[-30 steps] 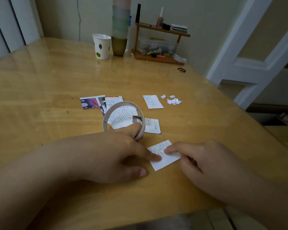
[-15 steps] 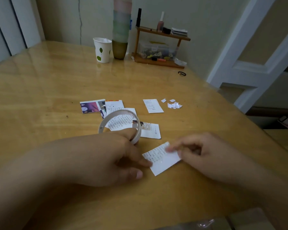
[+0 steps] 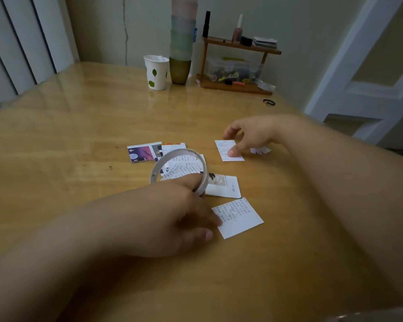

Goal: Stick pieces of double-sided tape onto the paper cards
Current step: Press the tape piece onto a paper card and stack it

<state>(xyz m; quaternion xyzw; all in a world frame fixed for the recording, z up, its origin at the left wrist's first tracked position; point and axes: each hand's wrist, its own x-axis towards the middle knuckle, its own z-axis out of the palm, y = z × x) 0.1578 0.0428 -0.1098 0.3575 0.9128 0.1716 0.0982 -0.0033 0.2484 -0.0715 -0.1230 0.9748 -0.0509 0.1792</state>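
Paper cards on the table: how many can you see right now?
5 at least: one by the left hand, one under the right hand's fingertips, one beside the tape roll, a purple one, and an orange-edged one. Others may be hidden under the roll.

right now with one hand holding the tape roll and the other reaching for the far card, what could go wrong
The left hand grips the tape roll while a fingertip touches the near card; lifting the roll could drag that card, especially if sticky tape is exposed there.

The right hand presses the far card beside white paper scraps; sliding it may scatter them.
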